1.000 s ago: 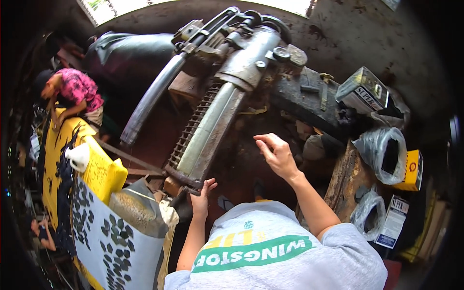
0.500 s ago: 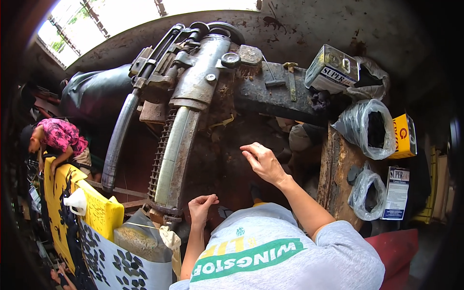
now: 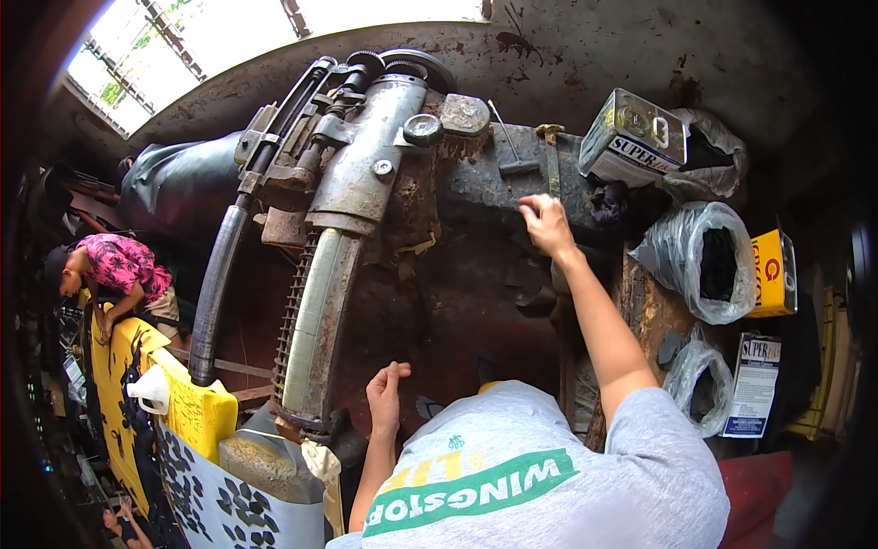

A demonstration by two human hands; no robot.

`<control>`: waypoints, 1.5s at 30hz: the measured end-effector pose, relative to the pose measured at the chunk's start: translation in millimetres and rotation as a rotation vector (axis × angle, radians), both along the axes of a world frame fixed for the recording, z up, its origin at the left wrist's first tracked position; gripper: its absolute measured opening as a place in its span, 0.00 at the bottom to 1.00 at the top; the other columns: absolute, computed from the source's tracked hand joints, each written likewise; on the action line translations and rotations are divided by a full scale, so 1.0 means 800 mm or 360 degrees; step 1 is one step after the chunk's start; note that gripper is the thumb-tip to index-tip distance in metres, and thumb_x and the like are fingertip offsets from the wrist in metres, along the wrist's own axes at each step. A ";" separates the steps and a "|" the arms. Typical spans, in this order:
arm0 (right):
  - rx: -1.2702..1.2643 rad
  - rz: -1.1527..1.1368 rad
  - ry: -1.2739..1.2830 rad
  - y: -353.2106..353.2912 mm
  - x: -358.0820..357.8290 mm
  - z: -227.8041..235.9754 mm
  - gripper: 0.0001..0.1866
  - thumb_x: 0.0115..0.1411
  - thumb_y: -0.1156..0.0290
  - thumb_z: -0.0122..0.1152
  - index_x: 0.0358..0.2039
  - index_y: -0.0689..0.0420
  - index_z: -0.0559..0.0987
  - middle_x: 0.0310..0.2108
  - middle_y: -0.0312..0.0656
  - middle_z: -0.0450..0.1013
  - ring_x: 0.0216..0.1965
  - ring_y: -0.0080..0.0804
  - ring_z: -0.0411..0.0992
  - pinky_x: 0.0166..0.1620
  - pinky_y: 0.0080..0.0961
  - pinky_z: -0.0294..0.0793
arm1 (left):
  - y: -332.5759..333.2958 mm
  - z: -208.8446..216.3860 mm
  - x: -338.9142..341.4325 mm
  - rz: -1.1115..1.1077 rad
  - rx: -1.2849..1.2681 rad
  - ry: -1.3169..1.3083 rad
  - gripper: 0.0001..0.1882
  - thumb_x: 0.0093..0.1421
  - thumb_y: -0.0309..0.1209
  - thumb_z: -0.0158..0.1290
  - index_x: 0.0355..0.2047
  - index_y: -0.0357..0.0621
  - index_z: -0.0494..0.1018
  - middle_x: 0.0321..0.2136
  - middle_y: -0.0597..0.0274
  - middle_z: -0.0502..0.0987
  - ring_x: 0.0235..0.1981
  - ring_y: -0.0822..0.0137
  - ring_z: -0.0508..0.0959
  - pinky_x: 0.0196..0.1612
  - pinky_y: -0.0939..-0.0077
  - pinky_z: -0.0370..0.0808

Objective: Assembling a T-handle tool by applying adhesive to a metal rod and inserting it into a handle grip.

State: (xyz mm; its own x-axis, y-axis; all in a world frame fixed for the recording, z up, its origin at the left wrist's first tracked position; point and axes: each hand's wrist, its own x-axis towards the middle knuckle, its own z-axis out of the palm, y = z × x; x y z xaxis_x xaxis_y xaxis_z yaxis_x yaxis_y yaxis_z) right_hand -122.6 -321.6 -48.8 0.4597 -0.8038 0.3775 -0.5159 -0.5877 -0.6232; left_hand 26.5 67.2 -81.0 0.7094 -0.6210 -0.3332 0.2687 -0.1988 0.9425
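My right hand (image 3: pixel 549 229) reaches forward over the near edge of a dark workbench (image 3: pixel 476 188). Its fingers are loosely bent and apart, with nothing visible in them. Closest to it on the bench lie a small T-shaped tool (image 3: pixel 519 167) with a thin rod handle and a narrow upright strip (image 3: pixel 553 169). My left hand (image 3: pixel 386 392) hovers low, near the end of a long metal arm (image 3: pixel 315 325) that juts from a heavy geared machine (image 3: pixel 366 165). Thumb and fingers there are pinched together; whatever may lie between them is hidden.
Right of my arm stand a metal can (image 3: pixel 631 137), plastic bags (image 3: pixel 700 261) with dark contents and a yellow box (image 3: pixel 773 274). At left are a yellow jug (image 3: pixel 197 416) and a sheet with black pieces (image 3: pixel 247 503). A person in pink (image 3: pixel 119 270) bends over a yellow surface.
My right hand has moved forward and to the right, toward the tools on the bench, with the arm stretched further. My left hand stays nearly in place, still pinched.
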 end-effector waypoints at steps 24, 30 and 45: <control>0.0045 -0.0314 0.0811 -0.222 0.124 -0.067 0.14 0.54 0.70 0.60 0.41 0.60 0.74 0.41 0.52 0.77 0.46 0.48 0.76 0.51 0.45 0.72 | -0.062 0.037 -0.047 -0.0238 0.0226 -0.0147 0.08 0.61 0.28 0.57 0.32 0.35 0.81 0.32 0.64 0.76 0.37 0.73 0.74 0.42 0.81 0.69; 0.0012 -0.0306 0.0013 -0.212 0.092 -0.074 0.13 0.54 0.72 0.54 0.39 0.63 0.75 0.35 0.56 0.76 0.40 0.57 0.75 0.44 0.46 0.75 | -0.072 0.018 -0.049 -0.0115 0.0216 -0.0077 0.09 0.59 0.29 0.56 0.27 0.34 0.79 0.27 0.64 0.76 0.31 0.73 0.74 0.38 0.81 0.69; 0.1818 0.0226 -0.1083 0.020 -0.084 0.110 0.10 0.61 0.69 0.61 0.38 0.62 0.75 0.19 0.35 0.68 0.12 0.19 0.64 0.14 0.16 0.63 | -0.114 0.033 -0.032 -0.0444 -0.0128 0.0021 0.09 0.60 0.29 0.58 0.32 0.33 0.79 0.30 0.59 0.82 0.33 0.74 0.80 0.39 0.82 0.75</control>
